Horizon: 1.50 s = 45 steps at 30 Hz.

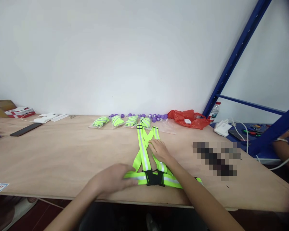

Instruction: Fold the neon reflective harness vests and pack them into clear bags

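Note:
A fluorescent yellow-green reflective vest point(142, 147) made of straps with silver stripes lies spread on the wooden table in front of me. Its two shoulder straps run away from me and cross, and a black buckle point(155, 178) joins the waist strap near the table's front edge. My left hand point(117, 179), slightly blurred, has its thumb and fingers closed around the left end of the waist strap. Farther up, my right hand point(159, 149) rests on the right shoulder strap, fingers loosely stretched; the palm side is hidden.
Several bagged folded vests point(131, 121) line the wall, with small purple rolls point(156, 117) behind them. At right are a red plastic bag point(189, 119), a bottle point(214, 111), a blue metal frame point(233, 54) and a pixelated patch. Another person's arm point(285, 152) shows beyond.

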Each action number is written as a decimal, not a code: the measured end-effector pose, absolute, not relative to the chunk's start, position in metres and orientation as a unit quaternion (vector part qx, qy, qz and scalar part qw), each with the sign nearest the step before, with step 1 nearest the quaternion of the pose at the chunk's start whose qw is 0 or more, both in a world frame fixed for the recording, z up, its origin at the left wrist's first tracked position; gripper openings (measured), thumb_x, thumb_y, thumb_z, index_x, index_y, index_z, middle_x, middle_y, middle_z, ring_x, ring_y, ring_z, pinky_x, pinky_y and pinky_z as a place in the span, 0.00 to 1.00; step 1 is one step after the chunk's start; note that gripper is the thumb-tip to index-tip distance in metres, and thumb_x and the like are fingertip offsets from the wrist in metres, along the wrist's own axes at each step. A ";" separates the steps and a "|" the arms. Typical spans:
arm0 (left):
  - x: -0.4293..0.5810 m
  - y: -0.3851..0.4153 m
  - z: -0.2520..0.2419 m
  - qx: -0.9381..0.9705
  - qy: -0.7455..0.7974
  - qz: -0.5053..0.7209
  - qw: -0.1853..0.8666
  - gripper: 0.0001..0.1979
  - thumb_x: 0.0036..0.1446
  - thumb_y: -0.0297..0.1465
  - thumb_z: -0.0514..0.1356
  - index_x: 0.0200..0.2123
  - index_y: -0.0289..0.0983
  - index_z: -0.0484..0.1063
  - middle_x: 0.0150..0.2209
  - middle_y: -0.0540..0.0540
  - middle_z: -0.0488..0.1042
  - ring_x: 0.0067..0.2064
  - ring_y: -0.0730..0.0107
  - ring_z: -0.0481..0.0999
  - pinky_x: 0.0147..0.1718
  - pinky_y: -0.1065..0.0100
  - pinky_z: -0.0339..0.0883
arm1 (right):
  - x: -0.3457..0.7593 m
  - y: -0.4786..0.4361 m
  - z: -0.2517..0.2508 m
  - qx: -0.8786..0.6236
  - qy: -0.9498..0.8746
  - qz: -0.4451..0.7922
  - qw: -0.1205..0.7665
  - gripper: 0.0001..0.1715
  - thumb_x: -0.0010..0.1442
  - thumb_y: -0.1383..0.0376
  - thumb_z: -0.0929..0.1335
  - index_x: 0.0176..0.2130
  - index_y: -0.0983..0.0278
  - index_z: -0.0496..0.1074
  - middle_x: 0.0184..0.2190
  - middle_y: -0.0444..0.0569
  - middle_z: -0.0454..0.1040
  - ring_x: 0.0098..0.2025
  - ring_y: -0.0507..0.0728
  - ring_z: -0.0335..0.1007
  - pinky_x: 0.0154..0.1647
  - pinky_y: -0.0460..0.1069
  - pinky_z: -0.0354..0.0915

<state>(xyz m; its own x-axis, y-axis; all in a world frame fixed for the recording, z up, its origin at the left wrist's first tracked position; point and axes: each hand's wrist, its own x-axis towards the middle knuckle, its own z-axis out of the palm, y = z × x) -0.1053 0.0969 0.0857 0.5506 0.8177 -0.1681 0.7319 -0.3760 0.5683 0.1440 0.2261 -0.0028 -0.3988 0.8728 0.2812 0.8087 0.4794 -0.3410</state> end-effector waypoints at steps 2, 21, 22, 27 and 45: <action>-0.111 0.139 0.085 0.806 0.470 0.158 0.323 0.19 0.58 0.49 0.59 0.35 0.41 0.79 0.34 0.44 0.81 0.34 0.59 0.79 0.37 0.66 0.71 | 0.146 0.228 -0.005 -0.505 -0.828 0.084 0.227 0.21 0.71 0.65 0.54 0.48 0.62 0.72 0.48 0.51 0.76 0.51 0.57 0.68 0.53 0.52 0.59; -0.075 0.361 -0.011 0.499 0.572 0.460 0.461 0.11 0.62 0.34 0.63 0.41 0.31 0.74 0.35 0.44 0.76 0.32 0.70 0.76 0.28 0.70 0.71 | 0.142 0.237 -0.011 -0.530 -0.814 0.103 0.212 0.21 0.66 0.60 0.64 0.57 0.61 0.68 0.56 0.55 0.72 0.60 0.63 0.65 0.59 0.59 0.59; -0.076 0.363 -0.012 0.492 0.563 0.474 0.464 0.09 0.61 0.33 0.64 0.36 0.31 0.73 0.30 0.46 0.75 0.27 0.73 0.74 0.22 0.73 0.66 | 0.142 0.237 -0.011 -0.530 -0.816 0.100 0.207 0.22 0.66 0.60 0.63 0.57 0.61 0.68 0.57 0.55 0.72 0.60 0.63 0.65 0.59 0.59 0.59; -0.078 0.372 -0.015 0.452 0.512 0.538 0.494 0.11 0.60 0.32 0.64 0.29 0.34 0.67 0.25 0.49 0.74 0.21 0.78 0.71 0.18 0.76 0.60 | 0.142 0.237 -0.012 -0.528 -0.823 0.087 0.192 0.24 0.67 0.57 0.63 0.59 0.62 0.66 0.57 0.56 0.71 0.60 0.64 0.64 0.59 0.60 0.60; -0.083 0.385 -0.025 0.499 0.466 0.544 0.488 0.09 0.57 0.28 0.66 0.31 0.34 0.67 0.22 0.50 0.71 0.23 0.75 0.73 0.18 0.77 0.63 | 0.143 0.234 -0.006 -0.458 -0.850 0.063 0.252 0.21 0.69 0.58 0.60 0.57 0.61 0.69 0.54 0.56 0.73 0.57 0.64 0.67 0.56 0.59 0.64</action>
